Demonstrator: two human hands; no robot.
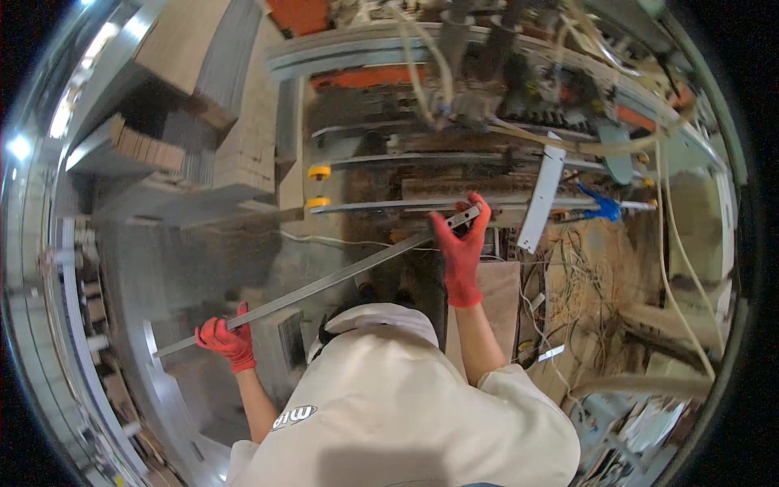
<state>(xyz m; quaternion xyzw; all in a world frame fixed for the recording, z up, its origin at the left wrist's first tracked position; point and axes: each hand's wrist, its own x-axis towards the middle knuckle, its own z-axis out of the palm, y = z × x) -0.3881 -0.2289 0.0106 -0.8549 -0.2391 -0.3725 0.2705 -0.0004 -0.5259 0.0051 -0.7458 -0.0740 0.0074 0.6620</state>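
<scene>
With twelve at the top of the view, a long, narrow metal bar (pixel 324 282) runs slantwise from eight o'clock to just past the centre, toward two. The left hand (pixel 225 341), in a red glove, grips it near its eight o'clock end, fingers curled around it and thumb pointing up alongside. The right hand (pixel 462 250), also gloved in red, lies near the centre toward three o'clock; thumb and fingers pinch the bar near its other end, where small holes show.

Beyond the right hand, toward one o'clock, metal rails (pixel 373 206) cross a machine, with yellow rollers (pixel 319 202) at their left ends, toward ten. Between two and three o'clock, a pale flat strip (pixel 540 199) lies slanted over the rails, and a blue object (pixel 601 204) sits farther out. Stacked boards (pixel 191 122) stand at ten; tangled cables (pixel 580 280) lie past three. The person's white cap (pixel 389 315) is at six.
</scene>
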